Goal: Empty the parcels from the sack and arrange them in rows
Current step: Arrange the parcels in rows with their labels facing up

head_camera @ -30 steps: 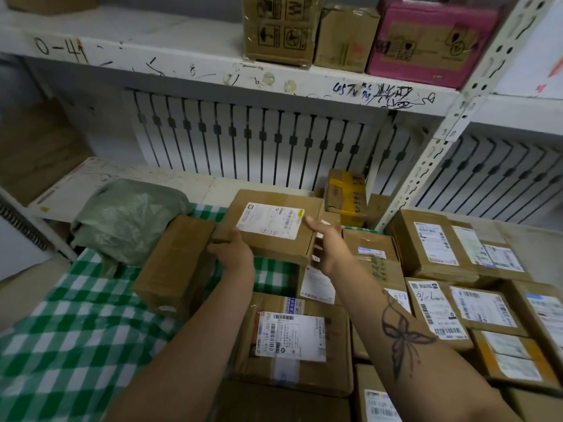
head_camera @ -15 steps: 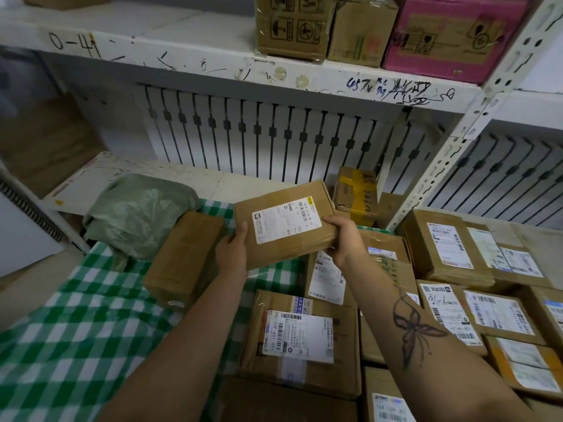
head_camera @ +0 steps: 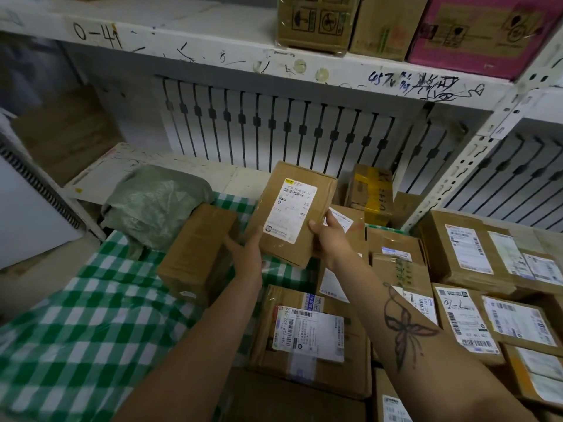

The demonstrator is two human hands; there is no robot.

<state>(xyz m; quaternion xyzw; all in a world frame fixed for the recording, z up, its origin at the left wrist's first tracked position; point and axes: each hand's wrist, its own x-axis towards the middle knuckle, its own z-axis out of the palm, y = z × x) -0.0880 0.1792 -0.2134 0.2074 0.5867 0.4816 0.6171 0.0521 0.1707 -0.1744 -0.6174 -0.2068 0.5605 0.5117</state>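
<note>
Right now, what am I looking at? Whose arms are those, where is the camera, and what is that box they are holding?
There is only one picture of this moment, taken by a camera worn on a person's head, looking forward and down. That is why you see two bare arms reaching out from the bottom: they belong to the person wearing the camera. There is no machine here.

The left hand and the right hand hold a brown cardboard parcel up in the air, tilted, with its white shipping label facing the camera.

Below lies a green and white checked sack, spread flat. On it rests another brown box, and beside that a crumpled green bag. To the right, many labelled parcels lie close together in rows. Above is a white shelf with more boxes on it.
</note>
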